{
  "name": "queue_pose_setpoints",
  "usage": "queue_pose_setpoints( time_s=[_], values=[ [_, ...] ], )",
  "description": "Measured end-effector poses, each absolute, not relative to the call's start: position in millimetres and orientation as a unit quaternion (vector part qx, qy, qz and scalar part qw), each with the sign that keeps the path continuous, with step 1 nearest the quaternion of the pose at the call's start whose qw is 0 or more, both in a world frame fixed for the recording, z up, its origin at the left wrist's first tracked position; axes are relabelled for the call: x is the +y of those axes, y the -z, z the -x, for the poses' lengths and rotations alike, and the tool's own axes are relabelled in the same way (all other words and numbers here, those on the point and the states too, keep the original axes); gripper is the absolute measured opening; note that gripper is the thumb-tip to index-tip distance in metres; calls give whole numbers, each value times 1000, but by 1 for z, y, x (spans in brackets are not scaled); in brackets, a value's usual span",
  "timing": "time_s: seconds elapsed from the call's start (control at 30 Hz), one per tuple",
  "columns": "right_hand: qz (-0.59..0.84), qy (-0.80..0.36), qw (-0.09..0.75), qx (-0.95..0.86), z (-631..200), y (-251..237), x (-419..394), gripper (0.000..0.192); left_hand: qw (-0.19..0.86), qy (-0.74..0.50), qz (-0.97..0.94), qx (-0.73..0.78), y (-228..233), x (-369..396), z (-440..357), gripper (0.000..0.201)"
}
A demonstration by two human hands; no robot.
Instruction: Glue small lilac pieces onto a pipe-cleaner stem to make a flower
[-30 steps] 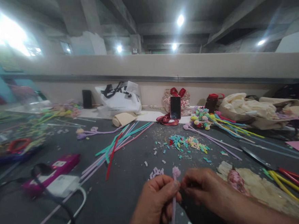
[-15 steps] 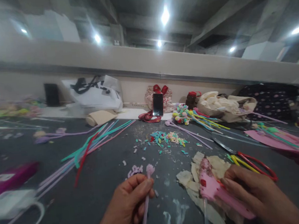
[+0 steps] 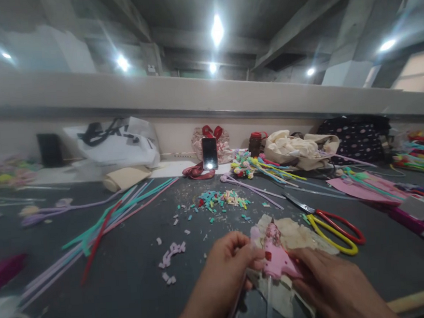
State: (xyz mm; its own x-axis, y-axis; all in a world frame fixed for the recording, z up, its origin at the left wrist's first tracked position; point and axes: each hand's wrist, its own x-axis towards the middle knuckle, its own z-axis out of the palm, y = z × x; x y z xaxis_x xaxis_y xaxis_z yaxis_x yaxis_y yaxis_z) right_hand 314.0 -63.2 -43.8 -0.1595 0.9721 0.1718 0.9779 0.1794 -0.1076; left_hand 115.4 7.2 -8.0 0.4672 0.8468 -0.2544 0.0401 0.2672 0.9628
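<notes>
My left hand (image 3: 231, 262) pinches a lavender pipe cleaner (image 3: 254, 234), its small pale head standing above my fingertips, close beside the nozzle end of a pink hot glue gun (image 3: 277, 261). Around the glue gun's handle my right hand (image 3: 331, 274) is closed. A clear glue stick (image 3: 268, 295) sticks out of the gun's rear toward me. Under the gun lies a crumpled, glue-stained cream sheet (image 3: 300, 235). Short lavender pieces (image 3: 173, 253) are scattered left of my left hand.
Scissors (image 3: 333, 228) with red and yellow handles lie to the right. Ahead is a pile of small coloured pieces (image 3: 222, 200). Long pipe cleaners (image 3: 110, 219) spread on the left. A phone (image 3: 209, 154) leans at the back, near a red-lidded bottle (image 3: 255, 144).
My left hand has carried the pipe cleaner rightward, away from the loose lavender pieces, to the glue gun's front end. My right hand stays on the gun. The view has turned slightly right.
</notes>
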Motion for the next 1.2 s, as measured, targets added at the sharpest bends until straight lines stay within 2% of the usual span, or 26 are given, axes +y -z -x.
queue_pose_setpoints(
  time_s=[0.3, 0.5, 0.7, 0.8, 0.9, 1.07, 1.2],
  values=[
    [610, -56, 205, -763, -327, 52, -66, 26, 590, -276, -593, 473, 39, 22, -141, 7],
    [637, -145, 363, -664, -339, 37, -72, 30, 572, -262, -614, 477, 47, 24, -140, 9],
    [672, -267, 515, -460, -347, 28, -73, 35, 570, -253, -620, 476, 51, 26, -140, 13],
    [634, -326, 615, -337, -349, 30, -69, 37, 577, -252, -614, 475, 52, 25, -141, 11],
    [560, -369, 679, -297, -346, 30, -67, 34, 589, -255, -603, 474, 50, 24, -141, 14],
    [508, -428, 670, -332, -337, 29, -73, 18, 638, -356, -533, 427, 40, 23, -137, 19],
    [533, -406, 629, -394, -331, 34, -76, 29, 686, -397, -460, 401, 34, 27, -129, 22]
  ],
)
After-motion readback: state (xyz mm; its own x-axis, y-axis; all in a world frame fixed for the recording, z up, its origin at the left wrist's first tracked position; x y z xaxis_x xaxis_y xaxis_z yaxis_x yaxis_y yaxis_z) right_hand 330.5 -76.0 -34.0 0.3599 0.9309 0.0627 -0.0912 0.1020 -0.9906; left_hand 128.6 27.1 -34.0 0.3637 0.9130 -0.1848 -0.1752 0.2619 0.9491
